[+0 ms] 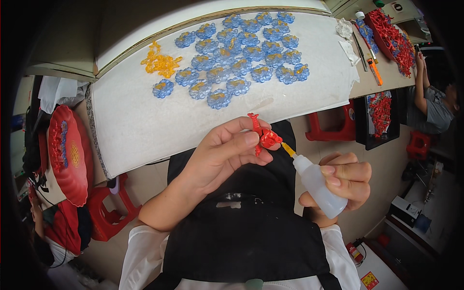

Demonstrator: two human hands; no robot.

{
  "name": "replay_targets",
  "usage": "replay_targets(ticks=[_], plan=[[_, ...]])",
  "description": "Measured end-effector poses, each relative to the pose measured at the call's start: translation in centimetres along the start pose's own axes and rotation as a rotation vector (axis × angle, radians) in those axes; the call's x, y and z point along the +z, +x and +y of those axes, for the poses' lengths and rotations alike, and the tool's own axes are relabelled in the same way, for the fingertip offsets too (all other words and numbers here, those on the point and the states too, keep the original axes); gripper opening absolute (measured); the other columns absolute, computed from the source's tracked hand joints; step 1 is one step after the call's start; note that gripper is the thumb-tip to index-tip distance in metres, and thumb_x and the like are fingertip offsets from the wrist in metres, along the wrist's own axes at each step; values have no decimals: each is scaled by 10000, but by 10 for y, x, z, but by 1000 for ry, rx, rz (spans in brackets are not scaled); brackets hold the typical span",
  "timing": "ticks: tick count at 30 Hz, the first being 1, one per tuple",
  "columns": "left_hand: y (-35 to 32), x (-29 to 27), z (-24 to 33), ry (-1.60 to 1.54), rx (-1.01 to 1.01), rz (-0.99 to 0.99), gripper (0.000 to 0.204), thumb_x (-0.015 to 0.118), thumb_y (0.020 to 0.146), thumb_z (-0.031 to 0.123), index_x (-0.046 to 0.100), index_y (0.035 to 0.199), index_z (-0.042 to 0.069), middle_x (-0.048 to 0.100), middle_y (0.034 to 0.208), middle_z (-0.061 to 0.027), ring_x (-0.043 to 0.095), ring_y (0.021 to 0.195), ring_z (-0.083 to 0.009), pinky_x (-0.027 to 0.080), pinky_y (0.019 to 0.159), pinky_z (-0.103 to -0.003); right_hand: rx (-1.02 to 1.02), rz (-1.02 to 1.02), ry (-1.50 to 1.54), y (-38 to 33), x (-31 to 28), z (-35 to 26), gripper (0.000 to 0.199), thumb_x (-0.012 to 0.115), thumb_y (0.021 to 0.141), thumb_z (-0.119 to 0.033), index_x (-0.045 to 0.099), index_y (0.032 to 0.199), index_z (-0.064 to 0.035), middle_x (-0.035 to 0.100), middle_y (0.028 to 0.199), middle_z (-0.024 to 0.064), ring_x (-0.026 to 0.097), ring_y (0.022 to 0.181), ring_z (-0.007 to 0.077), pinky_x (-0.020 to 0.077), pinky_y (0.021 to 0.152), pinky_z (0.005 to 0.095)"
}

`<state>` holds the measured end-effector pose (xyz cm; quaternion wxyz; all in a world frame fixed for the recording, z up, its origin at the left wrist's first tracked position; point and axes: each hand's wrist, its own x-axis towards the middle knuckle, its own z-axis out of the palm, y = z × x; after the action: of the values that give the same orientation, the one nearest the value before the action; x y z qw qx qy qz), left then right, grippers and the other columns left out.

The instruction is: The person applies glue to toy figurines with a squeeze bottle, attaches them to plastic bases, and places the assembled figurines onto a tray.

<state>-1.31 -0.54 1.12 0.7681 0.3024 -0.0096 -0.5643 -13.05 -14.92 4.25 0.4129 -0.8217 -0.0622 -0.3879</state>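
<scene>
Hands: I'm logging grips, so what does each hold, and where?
Left hand pinches a small red ornament at its lower middle. Right hand wraps the glue bottle around its body.

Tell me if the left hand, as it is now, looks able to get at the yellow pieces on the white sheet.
Probably not right away: the left hand is pinching a red piece. The path to the yellow pieces looks open.

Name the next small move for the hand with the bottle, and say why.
Probably a gentle squeeze: the right hand holds the small white squeeze bottle with its yellow nozzle at the red ornament piece pinched in the left hand.
</scene>
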Motion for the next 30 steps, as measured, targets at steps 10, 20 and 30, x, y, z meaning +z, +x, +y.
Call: replay_targets(ticks=[10,20,30], plan=[[-1,-12,5,10,87,42,281,476,854,157,452,1082,-6,580,923,-161,604,727,-184,498,675,-280,1,169,196,0,-10,12,473,792,553,-144,449,869,-70,498,840,96,517,629,160,461,503,239],[-27,-30,34,222,382,188,252,509,836,154,494,1036,1,586,939,-136,592,755,-150,483,714,-265,499,-151,126,64,-22,127,183,513,734,77,471,889,-9,510,933,94,550,852,175,488,640,257],[-44,-39,29,187,369,226,236,518,834,134,504,1039,19,581,961,-109,579,783,-143,471,736,-269,114,-522,-414,82,-29,151,325,551,634,90,577,938,-23,531,844,130,536,799,285,418,719,298]])
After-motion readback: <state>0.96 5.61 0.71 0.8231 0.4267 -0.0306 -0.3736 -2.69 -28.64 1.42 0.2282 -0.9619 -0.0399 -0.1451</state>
